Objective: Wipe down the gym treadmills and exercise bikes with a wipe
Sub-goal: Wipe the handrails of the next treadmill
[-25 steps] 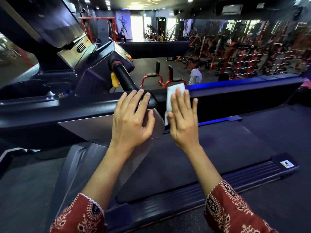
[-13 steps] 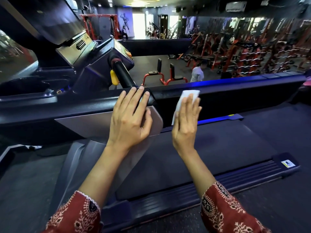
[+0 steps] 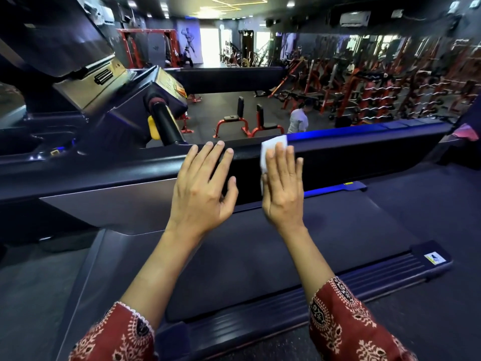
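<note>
A black treadmill fills the view, its long side rail (image 3: 364, 149) running left to right. My right hand (image 3: 282, 188) lies flat with straight fingers on a white wipe (image 3: 272, 147), pressing it against the rail's inner face. The wipe's upper corner shows above my fingertips; the rest is hidden under the hand. My left hand (image 3: 205, 188) rests flat and spread on the same rail, just left of the right hand, over the grey side panel (image 3: 109, 209). The dark running belt (image 3: 260, 256) lies below both forearms.
The treadmill console (image 3: 104, 82) and a black handlebar grip (image 3: 166, 123) with a yellow tag rise at the upper left. A ribbed foot rail (image 3: 338, 290) edges the belt nearer me. Beyond the rail are red benches (image 3: 247, 123), weight racks and a distant person (image 3: 298, 119).
My right hand has slid the wipe along the rail's face, now sitting higher with the wipe's corner at the rail top. The left hand has stayed planted on the rail.
</note>
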Motion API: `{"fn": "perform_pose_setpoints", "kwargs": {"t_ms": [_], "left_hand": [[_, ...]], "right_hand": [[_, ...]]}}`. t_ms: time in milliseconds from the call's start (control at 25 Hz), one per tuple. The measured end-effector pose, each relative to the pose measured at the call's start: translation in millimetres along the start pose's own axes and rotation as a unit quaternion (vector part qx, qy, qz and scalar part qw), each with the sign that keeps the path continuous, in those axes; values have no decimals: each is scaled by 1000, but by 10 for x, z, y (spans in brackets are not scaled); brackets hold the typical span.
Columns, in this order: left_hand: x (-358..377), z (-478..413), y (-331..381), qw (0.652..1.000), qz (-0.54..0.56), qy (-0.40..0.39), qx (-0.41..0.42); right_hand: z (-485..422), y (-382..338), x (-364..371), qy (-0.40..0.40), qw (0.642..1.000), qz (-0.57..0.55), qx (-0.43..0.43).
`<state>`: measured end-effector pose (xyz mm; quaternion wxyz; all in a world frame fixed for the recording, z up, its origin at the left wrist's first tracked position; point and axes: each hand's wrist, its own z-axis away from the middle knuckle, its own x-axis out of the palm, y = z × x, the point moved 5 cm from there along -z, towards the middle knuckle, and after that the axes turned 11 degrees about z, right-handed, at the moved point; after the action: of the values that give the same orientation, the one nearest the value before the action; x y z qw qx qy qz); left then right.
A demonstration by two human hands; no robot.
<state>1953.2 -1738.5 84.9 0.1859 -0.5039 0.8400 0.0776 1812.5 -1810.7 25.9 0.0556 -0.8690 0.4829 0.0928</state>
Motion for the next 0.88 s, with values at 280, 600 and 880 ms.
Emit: {"fn": "perform_pose_setpoints", "kwargs": {"t_ms": [280, 600, 880], "left_hand": [[220, -133, 180, 1000, -17, -2, 5], [440, -176, 346, 1000, -7, -15, -5], [521, -225, 329, 1000, -12, -20, 20]], "right_hand": [[134, 242, -69, -53, 997, -14, -48], [200, 428, -135, -76, 996, -4, -42], [53, 476, -178, -69, 992, -76, 76]]}}
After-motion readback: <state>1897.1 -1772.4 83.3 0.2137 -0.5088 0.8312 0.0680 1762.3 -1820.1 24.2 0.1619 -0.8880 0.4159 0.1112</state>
